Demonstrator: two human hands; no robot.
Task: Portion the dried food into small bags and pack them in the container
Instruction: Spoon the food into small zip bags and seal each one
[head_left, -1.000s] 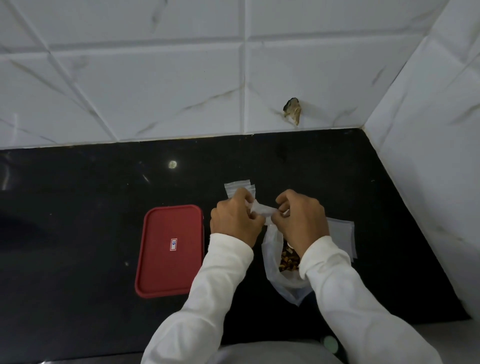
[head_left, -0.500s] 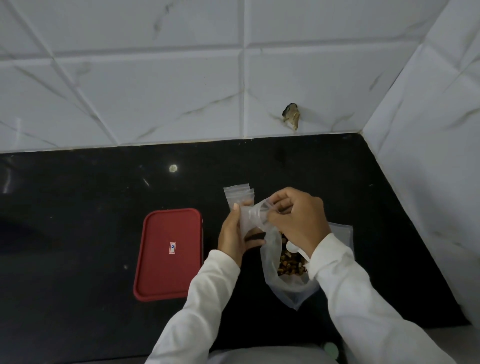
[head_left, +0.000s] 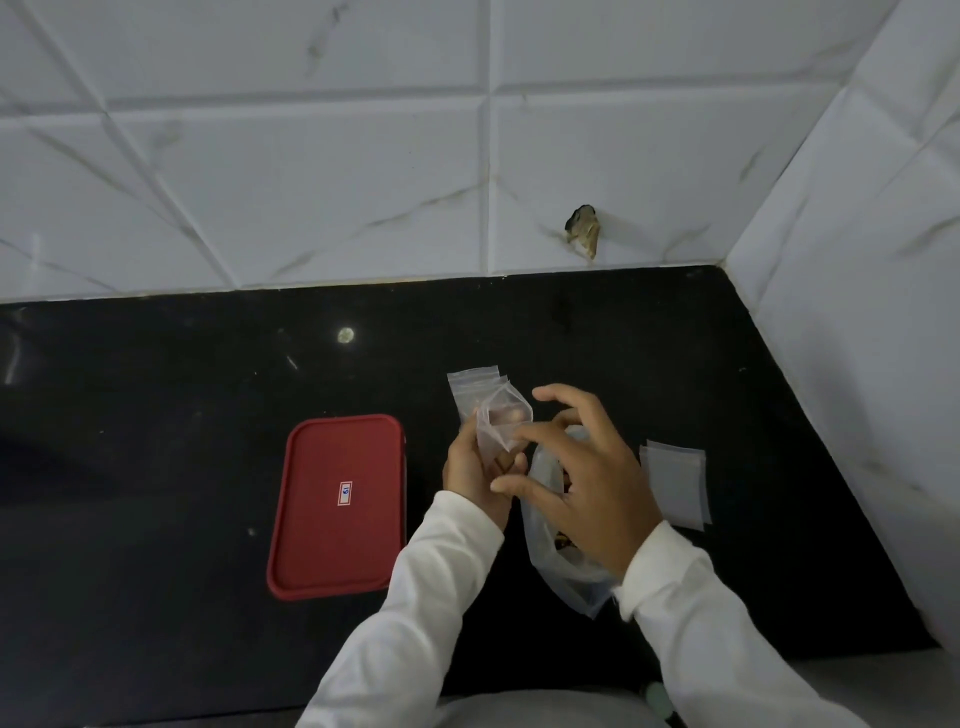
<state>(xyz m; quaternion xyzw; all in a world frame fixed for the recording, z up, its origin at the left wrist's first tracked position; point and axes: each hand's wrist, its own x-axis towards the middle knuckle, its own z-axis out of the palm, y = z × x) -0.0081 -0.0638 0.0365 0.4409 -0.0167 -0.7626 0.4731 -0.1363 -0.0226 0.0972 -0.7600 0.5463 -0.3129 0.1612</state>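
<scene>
My left hand (head_left: 475, 470) grips a small clear bag (head_left: 503, 418) held upright with its mouth open. My right hand (head_left: 587, 480) hovers just right of it with fingers spread, holding nothing, above a larger clear bag of brown dried food (head_left: 563, 569) that lies on the black counter and is mostly hidden under the hand. A red-lidded container (head_left: 337, 501) lies closed to the left of my left hand. Small empty bags (head_left: 470, 382) lie just behind the held bag.
More flat clear bags (head_left: 675, 483) lie to the right of my right hand. The black counter (head_left: 156, 415) meets white tiled walls at the back and on the right. A chipped spot (head_left: 583, 228) marks the back wall.
Both hands were pinching the small bag's mouth. Now my right hand has let go and opened, moving right and down over the food bag, while my left hand keeps the small bag.
</scene>
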